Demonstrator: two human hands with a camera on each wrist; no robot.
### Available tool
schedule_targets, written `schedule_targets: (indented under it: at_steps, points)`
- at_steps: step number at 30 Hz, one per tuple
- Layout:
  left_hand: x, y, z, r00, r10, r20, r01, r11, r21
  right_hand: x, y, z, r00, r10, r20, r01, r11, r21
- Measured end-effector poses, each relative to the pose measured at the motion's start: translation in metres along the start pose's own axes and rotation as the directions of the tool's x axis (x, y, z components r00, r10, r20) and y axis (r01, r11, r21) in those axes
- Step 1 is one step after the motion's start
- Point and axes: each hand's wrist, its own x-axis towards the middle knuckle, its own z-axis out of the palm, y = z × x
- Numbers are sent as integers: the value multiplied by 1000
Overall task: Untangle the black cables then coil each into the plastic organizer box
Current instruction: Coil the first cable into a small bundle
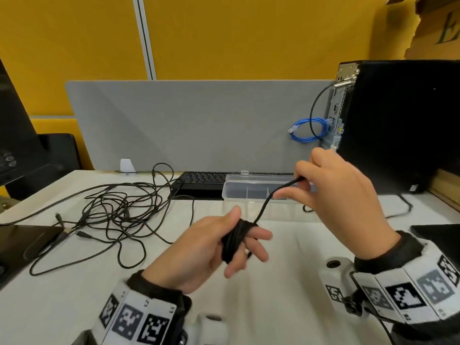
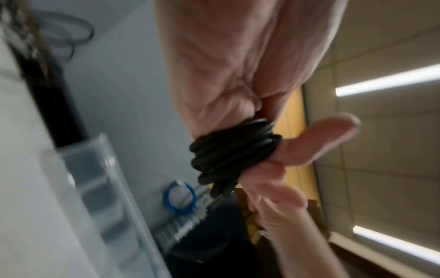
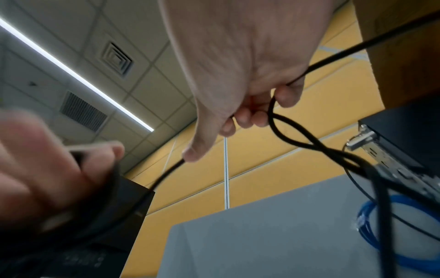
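A black cable is wound into a tight coil (image 1: pixel 235 239) around the straight fingers of my left hand (image 1: pixel 206 245), and the thumb presses on top of the coil. The left wrist view shows the coil (image 2: pixel 234 156) as several turns around the fingers (image 2: pixel 316 143). From the coil, the cable's free run (image 1: pixel 270 196) rises to my right hand (image 1: pixel 302 185), which pinches it above the clear plastic organizer box (image 1: pixel 239 176). In the right wrist view the curled fingers (image 3: pixel 250 116) hold the cable (image 3: pixel 297 137), which loops on towards the right. A tangle of thin black cables (image 1: pixel 119 210) lies on the desk to the left.
A black keyboard (image 1: pixel 201 180) sits behind the box, against a grey divider (image 1: pixel 194 125). At the right stands a black computer tower (image 1: pixel 398 120) with a blue cable (image 1: pixel 308 129) and a black cable hanging at its back. A monitor (image 1: pixel 17 135) stands far left.
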Motion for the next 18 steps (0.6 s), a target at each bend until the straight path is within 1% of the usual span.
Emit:
schedule_targets:
  at_steps: [1, 2, 3, 5, 7, 8, 11, 13, 15, 16, 18]
  points:
    - [1, 1, -5, 995, 14, -102, -12, 1000, 15, -1, 1, 0, 1000, -1, 31, 0, 1000, 22]
    - [3, 4, -11, 978, 38, -207, -38, 999, 4, -3, 5, 2, 997, 4, 79, -8, 998, 56]
    - [4, 6, -18, 950, 76, -302, -86, 996, -23, -5, 10, 6, 992, 8, 129, -20, 996, 91]
    - [2, 11, -34, 874, 151, -462, -203, 977, -64, -13, 21, 14, 978, 22, 205, -51, 989, 138]
    - [-2, 15, -51, 793, 197, -577, -296, 952, -82, -18, 33, 15, 974, 58, 217, -95, 982, 163]
    - [-4, 17, -58, 765, 199, -612, -329, 938, -105, -19, 40, 13, 973, 79, 219, -118, 978, 171]
    - [-11, 22, -73, 716, 190, -672, -399, 901, -171, -20, 59, 1, 956, 112, 273, -173, 962, 213]
    - [-15, 24, -84, 663, 183, -726, -474, 853, -217, -21, 71, -8, 939, 151, 310, -237, 935, 264]
    - [-22, 25, -98, 597, 166, -785, -548, 799, -248, -21, 86, -15, 929, 269, 253, -349, 865, 361]
    - [-25, 24, -104, 566, 167, -807, -578, 778, -245, -22, 94, -17, 910, 358, 209, -414, 811, 415]
    - [-28, 23, -110, 511, 167, -843, -610, 762, -218, -24, 105, -22, 840, 518, 159, -518, 682, 517]
